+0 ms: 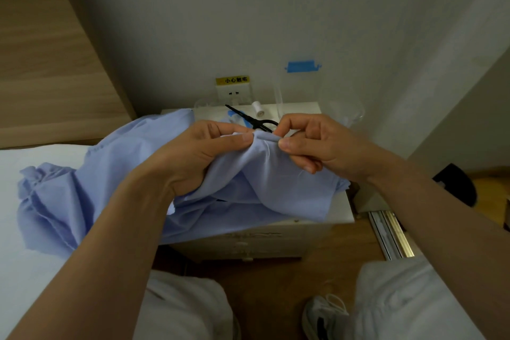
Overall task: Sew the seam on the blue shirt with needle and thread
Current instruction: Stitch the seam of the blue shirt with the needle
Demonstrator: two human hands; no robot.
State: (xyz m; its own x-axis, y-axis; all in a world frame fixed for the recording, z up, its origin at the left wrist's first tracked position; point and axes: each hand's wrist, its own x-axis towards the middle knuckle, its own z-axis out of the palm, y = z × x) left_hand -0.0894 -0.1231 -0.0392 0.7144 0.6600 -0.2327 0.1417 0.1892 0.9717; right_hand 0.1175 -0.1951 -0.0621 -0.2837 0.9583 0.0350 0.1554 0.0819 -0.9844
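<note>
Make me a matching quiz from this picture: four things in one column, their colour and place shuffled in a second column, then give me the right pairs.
Things:
1. scissors
2. thread spool
3. tape
4. shirt

Descriptions:
A. blue, stuck on the wall
B. light blue, pinched by the left hand and the right hand
C. white, on the nightstand
D. black, lying behind the hands

Pairs: 1-D, 2-C, 3-A, 4-B
</note>
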